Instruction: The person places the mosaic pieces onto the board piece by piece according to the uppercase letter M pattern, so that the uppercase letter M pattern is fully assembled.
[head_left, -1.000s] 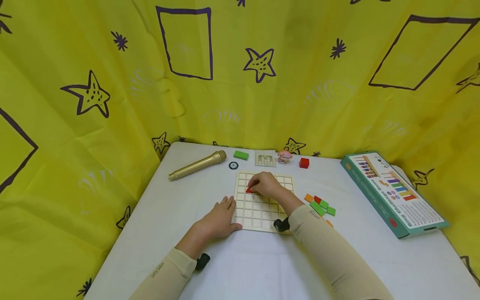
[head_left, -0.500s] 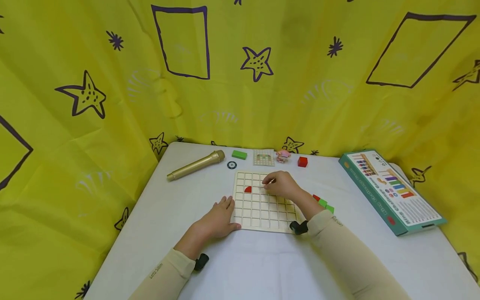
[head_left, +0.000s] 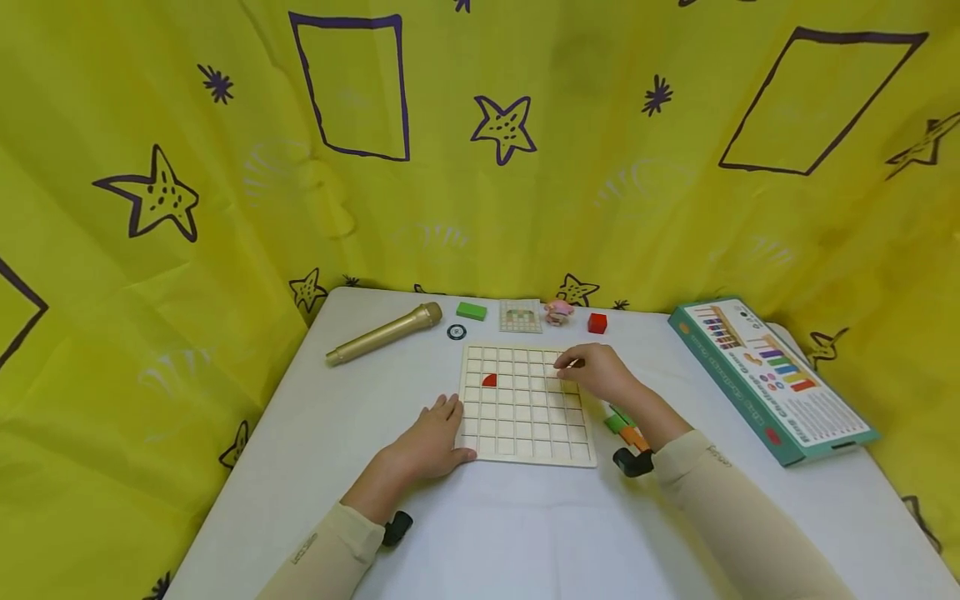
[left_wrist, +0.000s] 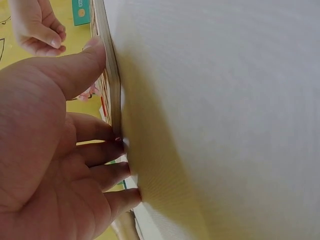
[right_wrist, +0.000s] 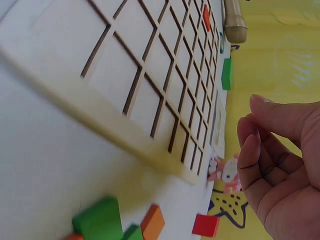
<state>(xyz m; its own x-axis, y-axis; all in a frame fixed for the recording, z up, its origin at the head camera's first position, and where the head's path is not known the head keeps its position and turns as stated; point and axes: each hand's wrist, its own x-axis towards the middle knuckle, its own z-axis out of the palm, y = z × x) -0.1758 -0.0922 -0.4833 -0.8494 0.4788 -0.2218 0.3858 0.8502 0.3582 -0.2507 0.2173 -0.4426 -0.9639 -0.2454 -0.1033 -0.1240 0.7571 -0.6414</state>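
A wooden grid board lies flat on the white table. One red quarter-circle tile sits in a cell toward its upper left. My left hand rests along the board's left edge, fingers straight and thumb near the front corner; in the left wrist view its fingertips touch the table beside the board. Above the board's right side hovers my right hand. In the right wrist view that hand has loosely bent fingers, thumb near the index finger, with nothing between them.
Green and orange blocks lie right of the board, partly behind the right forearm. Along the back are a gold microphone, green block, round token, pattern card, pink figurine and red cube. A game box lies far right.
My right hand has let go of the red tile, leaving it on the board, and moved right across the grid. The left hand stays at the board's left edge. The head view has shifted slightly.
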